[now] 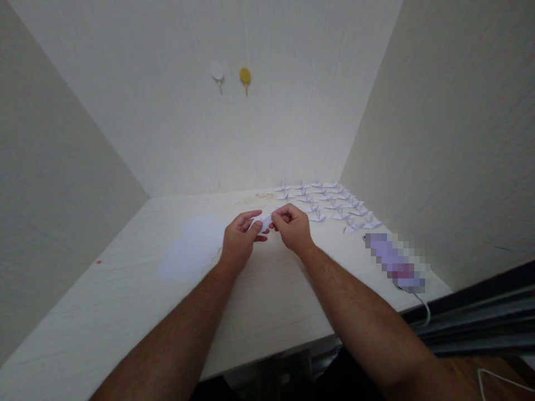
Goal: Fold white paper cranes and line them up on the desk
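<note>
Between my two hands, above the middle of the table, is a small piece of folded white paper (pixel 266 222). My left hand (pixel 242 236) grips it from the left, thumb on top and fingers behind. At its right end, the thumb and fingertips of my right hand (pixel 291 225) pinch it. The paper's exact folds are too small to make out. Beyond my right hand, several folded white paper cranes (pixel 321 199) stand in rows on the table. To the left of my left hand lies a pale white patch (pixel 194 248), perhaps sheets of paper, washed out by glare.
The white table (pixel 267 312) meets walls at the back and both sides. A phone-like device (pixel 395 264), pixelated, lies at the right edge with a white cable (pixel 427 312). A white hook (pixel 218 72) and a yellow hook (pixel 245 76) hang on the back wall.
</note>
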`<state>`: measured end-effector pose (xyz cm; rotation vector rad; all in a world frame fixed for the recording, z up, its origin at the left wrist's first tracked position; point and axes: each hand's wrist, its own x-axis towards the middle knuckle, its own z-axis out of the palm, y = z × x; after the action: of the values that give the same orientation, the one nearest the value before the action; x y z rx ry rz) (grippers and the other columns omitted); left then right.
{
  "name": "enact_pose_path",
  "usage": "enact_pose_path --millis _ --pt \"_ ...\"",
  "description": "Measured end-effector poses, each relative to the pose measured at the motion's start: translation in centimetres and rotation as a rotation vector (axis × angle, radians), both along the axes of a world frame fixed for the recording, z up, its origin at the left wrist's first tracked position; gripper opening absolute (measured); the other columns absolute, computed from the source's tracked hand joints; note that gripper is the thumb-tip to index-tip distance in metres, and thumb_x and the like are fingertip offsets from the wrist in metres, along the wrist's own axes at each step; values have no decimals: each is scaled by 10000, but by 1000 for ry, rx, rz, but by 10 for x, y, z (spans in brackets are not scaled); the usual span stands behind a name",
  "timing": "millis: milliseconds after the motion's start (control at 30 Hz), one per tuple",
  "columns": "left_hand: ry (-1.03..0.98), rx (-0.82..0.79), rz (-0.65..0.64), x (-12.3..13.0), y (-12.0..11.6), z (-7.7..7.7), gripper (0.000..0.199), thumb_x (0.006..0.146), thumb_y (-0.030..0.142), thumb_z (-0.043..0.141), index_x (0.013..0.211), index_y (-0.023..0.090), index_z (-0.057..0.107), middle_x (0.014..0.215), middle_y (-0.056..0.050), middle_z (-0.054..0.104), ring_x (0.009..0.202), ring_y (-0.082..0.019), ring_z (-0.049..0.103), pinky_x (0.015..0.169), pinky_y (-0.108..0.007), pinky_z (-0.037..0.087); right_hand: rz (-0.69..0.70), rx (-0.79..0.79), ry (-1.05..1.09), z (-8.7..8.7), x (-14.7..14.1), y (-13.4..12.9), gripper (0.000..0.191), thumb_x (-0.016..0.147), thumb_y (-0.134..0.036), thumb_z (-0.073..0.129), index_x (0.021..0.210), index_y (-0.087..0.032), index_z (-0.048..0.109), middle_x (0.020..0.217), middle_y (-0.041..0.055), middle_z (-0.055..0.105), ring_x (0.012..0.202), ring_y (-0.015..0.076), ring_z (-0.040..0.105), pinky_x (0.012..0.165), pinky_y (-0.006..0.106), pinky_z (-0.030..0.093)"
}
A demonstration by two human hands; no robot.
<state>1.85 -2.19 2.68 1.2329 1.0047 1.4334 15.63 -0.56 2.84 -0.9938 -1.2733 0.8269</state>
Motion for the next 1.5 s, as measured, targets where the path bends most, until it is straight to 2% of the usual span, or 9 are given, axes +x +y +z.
enact_pose_path --millis 233,500,700,867,1033,1133,1200,1333,1500 --pt "-16 -39 30 -1 4 -3 523 670 413 782 1085 116 670 810 -71 721 641 -164 674 670 -334 595 94 -6 63 -2 -1 4 151 694 -283 664 767 -183 578 598 -24 621 539 128 619 508 235 493" --pt "-47 4 18 0 4 -6 468 665 371 793 1046 125 676 845 -70 725 717 -176 689 695 -335 599 49 -14 57 -2 -3 5 105 684 -239 641 742 -174 581 575 -31 607 498 107 578 490 221 464" --pt "-42 -28 13 0 4 -4 515 616 330 819 1061 116 674 839 -74 726 713 -182 689 704 -347 592 35 6 75 2 -4 4 126 667 -235 634 758 -186 563 568 -46 589 499 107 579 496 224 471" --pt "-24 5 -29 0 4 -5 560 594 249 817 1116 127 656 838 -65 728 700 -162 673 702 -322 573 49 9 77 5 -3 1 121 665 -232 607 759 -199 539 554 -56 569 490 107 571 489 224 466" --pt "-38 14 -49 0 3 -2 561 587 216 812 1114 117 647 877 -87 733 731 -176 679 733 -337 562 82 60 65 3 1 3 151 686 -220 574 832 -208 610 558 -60 551 488 101 541 481 222 436" --pt "-53 15 -85 -2 2 -1 572 615 230 809 1150 131 631 840 -72 732 698 -167 680 737 -354 567 96 65 58 1 5 5 142 694 -199 561 807 -204 646 527 -56 545 482 100 526 489 225 425" --pt "-70 29 -97 -3 3 -3 510 629 235 805 1108 146 651 851 -67 730 701 -167 682 725 -353 573 104 56 72 1 6 5 120 696 -191 560 775 -200 650 513 -52 553 476 100 527 492 228 426" --pt "-92 41 -93 -3 3 -6 302 628 247 810 887 140 698 872 -68 721 752 -179 685 722 -347 585 114 35 121 3 7 4 121 685 -182 566 766 -193 654 503 -45 572 474 108 551 483 227 430" --pt "-107 4 -96 -4 3 -6 283 648 260 802 870 120 698 814 -71 722 743 -175 686 745 -343 583 100 16 117 2 6 4 102 667 -191 583 739 -187 655 512 -39 589 483 110 569 501 233 456"
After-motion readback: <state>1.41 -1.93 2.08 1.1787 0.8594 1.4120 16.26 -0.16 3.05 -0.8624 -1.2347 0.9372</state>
